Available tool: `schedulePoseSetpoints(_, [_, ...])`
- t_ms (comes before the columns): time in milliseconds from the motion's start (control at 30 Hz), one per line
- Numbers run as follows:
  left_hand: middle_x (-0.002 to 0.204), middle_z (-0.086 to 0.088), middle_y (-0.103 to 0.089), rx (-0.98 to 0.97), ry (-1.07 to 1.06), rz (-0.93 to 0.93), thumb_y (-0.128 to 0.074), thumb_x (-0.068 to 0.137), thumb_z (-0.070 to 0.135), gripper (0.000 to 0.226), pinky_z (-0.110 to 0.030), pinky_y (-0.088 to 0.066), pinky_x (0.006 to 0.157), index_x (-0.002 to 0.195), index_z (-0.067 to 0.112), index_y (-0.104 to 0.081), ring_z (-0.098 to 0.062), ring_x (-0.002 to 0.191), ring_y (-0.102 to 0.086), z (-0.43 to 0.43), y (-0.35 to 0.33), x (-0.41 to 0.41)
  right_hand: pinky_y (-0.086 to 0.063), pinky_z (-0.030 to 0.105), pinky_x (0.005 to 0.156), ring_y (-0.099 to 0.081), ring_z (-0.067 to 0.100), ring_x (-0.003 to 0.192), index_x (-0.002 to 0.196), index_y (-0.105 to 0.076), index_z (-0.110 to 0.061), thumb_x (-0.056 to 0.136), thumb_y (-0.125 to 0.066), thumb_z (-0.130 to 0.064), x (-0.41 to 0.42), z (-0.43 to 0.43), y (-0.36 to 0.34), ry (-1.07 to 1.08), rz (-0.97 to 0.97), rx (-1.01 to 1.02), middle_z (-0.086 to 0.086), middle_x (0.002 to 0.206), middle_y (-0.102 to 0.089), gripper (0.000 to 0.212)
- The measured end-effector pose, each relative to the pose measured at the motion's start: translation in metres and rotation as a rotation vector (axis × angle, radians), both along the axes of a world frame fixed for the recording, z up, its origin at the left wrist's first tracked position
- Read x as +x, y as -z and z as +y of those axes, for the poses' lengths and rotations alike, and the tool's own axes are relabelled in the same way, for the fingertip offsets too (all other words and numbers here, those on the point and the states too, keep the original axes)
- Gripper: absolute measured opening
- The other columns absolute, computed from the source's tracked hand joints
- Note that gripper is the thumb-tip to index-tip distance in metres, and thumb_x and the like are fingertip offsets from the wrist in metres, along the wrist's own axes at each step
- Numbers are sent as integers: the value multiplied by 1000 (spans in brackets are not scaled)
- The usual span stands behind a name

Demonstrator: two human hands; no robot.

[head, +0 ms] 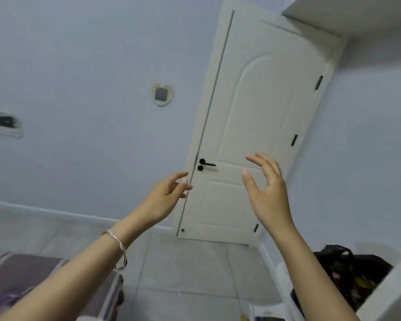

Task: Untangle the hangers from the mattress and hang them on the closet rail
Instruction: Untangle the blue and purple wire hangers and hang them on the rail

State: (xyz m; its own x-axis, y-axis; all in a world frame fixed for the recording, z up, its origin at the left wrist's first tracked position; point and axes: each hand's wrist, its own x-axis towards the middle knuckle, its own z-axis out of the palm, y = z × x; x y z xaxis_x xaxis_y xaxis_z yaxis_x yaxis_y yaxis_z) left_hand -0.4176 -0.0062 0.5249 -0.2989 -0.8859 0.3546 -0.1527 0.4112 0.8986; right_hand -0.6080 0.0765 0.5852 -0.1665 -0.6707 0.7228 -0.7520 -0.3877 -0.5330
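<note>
Nothing is gripped: left hand [164, 195] and right hand [267, 193] reach forward with fingers loosely spread, at eight and four o'clock of the door handle [206, 164], probably free to fetch hangers. Neither hangers nor rail show; the mattress [21, 274] sits at the view's eight o'clock.

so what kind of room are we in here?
Likely a bedroom in a home: a closed white panel door with a black lever handle, what looks like a purple striped mattress at lower left, and a tiled floor.
</note>
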Motion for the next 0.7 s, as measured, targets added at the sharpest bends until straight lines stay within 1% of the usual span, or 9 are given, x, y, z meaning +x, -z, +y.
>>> schedulePoseSetpoints(100, [124, -3, -60, 67, -196, -131, -41, 96, 33, 40, -27, -42, 93, 134, 22, -43, -17, 111, -58, -23, 68, 98, -16, -5, 98, -35, 0, 128, 124, -55, -23, 90, -57, -23, 86, -46, 61, -141, 57, 150, -5, 141, -41, 34])
schedulePoseSetpoints(167, [133, -2, -53, 147, -294, -185, -43, 96, 33, 41, -25, -36, 99, 135, 22, -44, -15, 123, -49, -25, 117, 160, -16, 6, 106, -29, 2, 135, 132, -48, -26, 91, -55, -29, 140, -70, 107, -217, 143, 263, -7, 148, -33, 41])
schedulePoseSetpoints(233, [140, -1, -47, 231, -376, -257, -43, 96, 33, 41, -22, -30, 102, 135, 21, -44, -15, 130, -42, -19, 164, 218, -16, 20, 113, -21, 7, 140, 140, -37, -28, 93, -51, -35, 191, -86, 156, -281, 291, 348, -9, 153, -23, 49])
schedulePoseSetpoints(333, [143, -5, -43, 382, -498, -353, -44, 96, 30, 44, -19, -29, 99, 137, 13, -42, -19, 130, -43, -1, 239, 293, -16, 30, 115, -18, 11, 142, 145, -27, -30, 94, -46, -41, 260, -96, 231, -374, 433, 480, -10, 156, -13, 56])
schedulePoseSetpoints(433, [145, -9, -41, 531, -581, -422, -46, 95, 29, 47, -23, -27, 105, 138, 9, -39, -21, 132, -40, 23, 311, 347, -18, 32, 115, -19, 14, 143, 145, -26, -29, 93, -48, -41, 314, -97, 312, -472, 465, 611, -9, 157, -13, 58])
schedulePoseSetpoints(533, [144, -14, -41, 678, -649, -460, -48, 94, 30, 51, -29, -29, 108, 138, 7, -37, -26, 132, -40, 46, 380, 386, -16, 28, 115, -18, 15, 144, 145, -25, -27, 92, -51, -38, 353, -89, 397, -557, 456, 782, -6, 157, -14, 61])
schedulePoseSetpoints(600, [149, -15, -33, 752, -673, -451, -50, 93, 32, 57, -34, -25, 115, 141, 5, -33, -25, 138, -32, 57, 426, 405, -16, 25, 114, -19, 14, 143, 145, -26, -25, 91, -52, -38, 369, -80, 453, -597, 430, 890, -4, 156, -16, 62])
schedulePoseSetpoints(667, [153, -13, -25, 794, -695, -440, -51, 93, 26, 58, -28, -19, 115, 141, 1, -31, -23, 141, -26, 65, 464, 416, -17, 25, 114, -21, 14, 143, 145, -27, -23, 90, -54, -38, 381, -72, 504, -626, 417, 985, -2, 155, -20, 63])
schedulePoseSetpoints(700, [151, -13, -27, 813, -709, -449, -52, 93, 23, 56, -24, -19, 111, 140, 0, -32, -23, 140, -28, 69, 482, 419, -17, 23, 114, -21, 15, 143, 145, -27, -22, 89, -55, -37, 385, -68, 528, -639, 420, 1031, -1, 155, -21, 64])
